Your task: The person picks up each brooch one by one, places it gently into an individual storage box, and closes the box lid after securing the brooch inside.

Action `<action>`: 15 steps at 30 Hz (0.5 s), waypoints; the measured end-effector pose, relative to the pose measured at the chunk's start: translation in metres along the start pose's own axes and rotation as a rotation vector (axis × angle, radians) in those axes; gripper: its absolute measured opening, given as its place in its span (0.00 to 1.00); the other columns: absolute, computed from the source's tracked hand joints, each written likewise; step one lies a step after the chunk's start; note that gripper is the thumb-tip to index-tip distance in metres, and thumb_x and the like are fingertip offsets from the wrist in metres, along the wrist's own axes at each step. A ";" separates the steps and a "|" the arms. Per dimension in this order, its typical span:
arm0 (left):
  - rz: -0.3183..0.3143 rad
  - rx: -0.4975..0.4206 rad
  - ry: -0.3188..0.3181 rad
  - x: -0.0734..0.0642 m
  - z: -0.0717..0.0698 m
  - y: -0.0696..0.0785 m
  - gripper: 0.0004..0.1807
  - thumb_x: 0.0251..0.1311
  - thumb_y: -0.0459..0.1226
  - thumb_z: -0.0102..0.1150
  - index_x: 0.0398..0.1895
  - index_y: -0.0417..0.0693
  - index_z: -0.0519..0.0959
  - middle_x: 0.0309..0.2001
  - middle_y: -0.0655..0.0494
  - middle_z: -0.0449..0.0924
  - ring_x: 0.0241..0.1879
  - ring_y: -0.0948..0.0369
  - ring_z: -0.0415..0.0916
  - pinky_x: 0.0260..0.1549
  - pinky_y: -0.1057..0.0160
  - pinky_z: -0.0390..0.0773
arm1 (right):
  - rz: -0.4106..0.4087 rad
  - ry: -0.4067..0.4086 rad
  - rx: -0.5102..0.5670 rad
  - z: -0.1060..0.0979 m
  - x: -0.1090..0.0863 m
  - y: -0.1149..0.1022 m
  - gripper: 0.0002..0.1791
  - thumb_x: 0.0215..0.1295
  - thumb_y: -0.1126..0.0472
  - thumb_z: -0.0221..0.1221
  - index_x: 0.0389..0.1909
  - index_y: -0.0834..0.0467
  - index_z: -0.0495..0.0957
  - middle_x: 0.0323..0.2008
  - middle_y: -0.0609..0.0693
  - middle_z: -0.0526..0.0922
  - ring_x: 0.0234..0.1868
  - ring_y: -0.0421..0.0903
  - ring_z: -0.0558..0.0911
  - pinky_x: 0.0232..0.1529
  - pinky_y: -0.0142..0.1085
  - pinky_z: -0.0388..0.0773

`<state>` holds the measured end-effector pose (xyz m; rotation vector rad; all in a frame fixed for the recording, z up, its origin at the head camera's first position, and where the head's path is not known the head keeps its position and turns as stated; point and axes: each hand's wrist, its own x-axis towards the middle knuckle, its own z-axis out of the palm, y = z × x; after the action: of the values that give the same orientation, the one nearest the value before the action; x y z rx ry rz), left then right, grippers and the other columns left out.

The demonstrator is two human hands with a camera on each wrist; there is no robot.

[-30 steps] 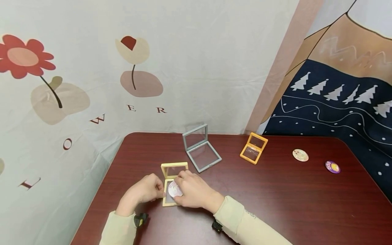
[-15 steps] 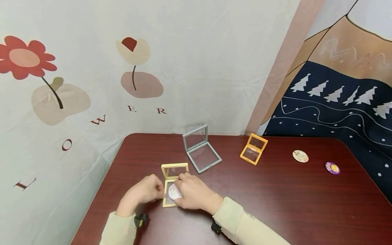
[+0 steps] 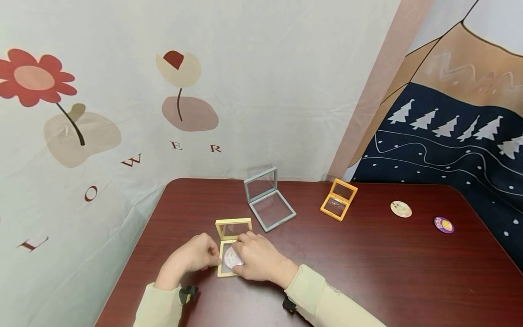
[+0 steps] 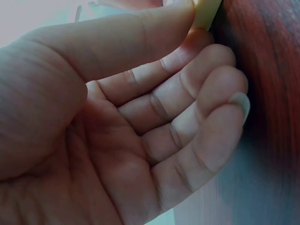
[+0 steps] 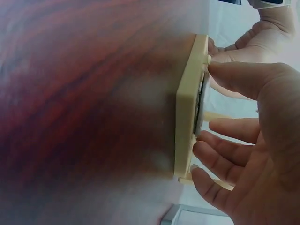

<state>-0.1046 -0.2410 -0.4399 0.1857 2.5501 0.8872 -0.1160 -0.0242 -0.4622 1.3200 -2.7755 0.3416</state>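
A pale yellow hinged display frame (image 3: pixel 227 274) lies with its lid raised on the table, a clear film across its base. A round, pale pink-white badge (image 3: pixel 232 259) rests on that film. My left hand (image 3: pixel 198 252) pinches the left edge of the base; in the left wrist view its thumb and forefinger meet on the yellow edge (image 4: pixel 206 13), the other fingers curled. The right hand (image 3: pixel 261 258) spans the badge from the right, thumb at its near side and fingertips at its far side. Seen from the right wrist, the badge (image 5: pixel 202 103) sits edge-on against the frame (image 5: pixel 187 103).
An open grey frame (image 3: pixel 272 210) stands behind the yellow one. Farther right is a smaller open orange frame (image 3: pixel 338 200). Two round badges, one cream (image 3: pixel 401 209) and one purple (image 3: pixel 443 225), lie at the right of the dark red table (image 3: pixel 367 272). A printed cloth hangs behind.
Both hands stay in place at the yellow frame. The badge shifts only very slightly under my right fingers; the head view drifts a little.
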 end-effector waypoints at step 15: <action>0.009 -0.004 0.016 -0.002 0.000 0.000 0.14 0.57 0.29 0.73 0.16 0.46 0.81 0.12 0.62 0.70 0.14 0.64 0.67 0.19 0.63 0.69 | -0.033 0.351 0.195 -0.034 -0.012 0.029 0.07 0.65 0.63 0.68 0.43 0.56 0.87 0.40 0.45 0.85 0.42 0.43 0.82 0.44 0.38 0.81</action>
<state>-0.1025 -0.2415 -0.4393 0.1894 2.5635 0.9009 -0.1325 0.0101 -0.4360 1.2008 -2.4754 0.7772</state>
